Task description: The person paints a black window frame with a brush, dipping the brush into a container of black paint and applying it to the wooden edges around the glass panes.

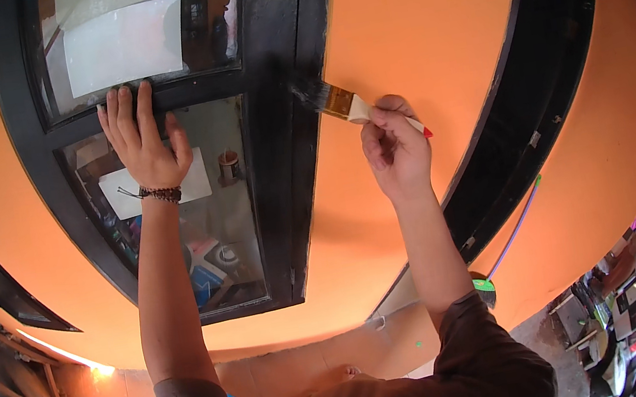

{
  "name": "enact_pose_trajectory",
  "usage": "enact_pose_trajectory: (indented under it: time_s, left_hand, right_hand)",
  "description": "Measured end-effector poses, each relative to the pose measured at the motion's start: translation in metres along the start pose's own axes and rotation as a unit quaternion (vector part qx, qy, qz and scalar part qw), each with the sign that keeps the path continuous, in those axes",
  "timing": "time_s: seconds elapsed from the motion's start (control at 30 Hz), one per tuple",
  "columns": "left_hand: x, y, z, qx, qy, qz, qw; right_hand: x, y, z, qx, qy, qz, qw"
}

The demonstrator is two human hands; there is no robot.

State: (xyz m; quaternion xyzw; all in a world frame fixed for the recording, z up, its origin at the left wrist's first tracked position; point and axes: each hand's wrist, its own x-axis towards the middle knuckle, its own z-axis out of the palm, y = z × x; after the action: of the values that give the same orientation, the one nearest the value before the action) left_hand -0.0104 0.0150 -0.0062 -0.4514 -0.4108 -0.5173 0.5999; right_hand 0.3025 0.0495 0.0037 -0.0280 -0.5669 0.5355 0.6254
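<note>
Pinching the pale-handled paintbrush (338, 101) with my right hand (399, 140), fingers closed around its handle, I have its dark bristles at the black window frame (269, 48), on the upright beside the orange wall (405, 10). My left hand (148, 150), fingers spread and holding nothing, lies over the rail between the glass panes (211, 207). The frame looks dark along its uprights and rails, so I judge the coating well advanced, though I cannot tell which parts are fresh. Pale flecks along the wall-side edge seem left to cover.
</note>
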Motion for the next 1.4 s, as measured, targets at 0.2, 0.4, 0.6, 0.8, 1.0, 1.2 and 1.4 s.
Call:
enact_pose_trajectory:
  time_s: [0.2,0.4,0.6,0.8,1.0,1.2,1.4]
  left_hand:
    - [-0.002,-0.002,-0.002,0.003,-0.006,-0.003,1.000]
    - [-0.001,0.000,-0.002,0.002,-0.006,-0.005,1.000]
    - [-0.002,0.000,-0.005,0.005,-0.007,-0.002,1.000]
    - [-0.002,-0.001,-0.005,0.003,-0.005,0.000,1.000]
    - [0.000,-0.001,0.001,-0.005,0.003,-0.002,1.000]
    - [-0.001,-0.005,-0.012,0.007,0.002,-0.004,1.000]
    - [0.001,0.005,-0.003,-0.012,-0.001,-0.001,1.000]
  right_hand:
    - [-0.019,0.039,-0.019,0.470,-0.058,0.211,0.855]
    - [-0.033,0.044,-0.008,0.542,-0.042,0.249,0.802]
    - [0.007,-0.012,0.054,-0.155,0.061,-0.236,0.957]
    - [0.012,0.057,0.050,-0.430,-0.028,-0.362,0.827]
    - [-0.049,0.060,0.028,-0.500,-0.211,-0.096,0.835]
    - [0.077,-0.032,0.089,-0.405,-0.166,-0.052,0.898]
    - [0.153,-0.092,0.117,-0.471,-0.087,-0.610,0.631]
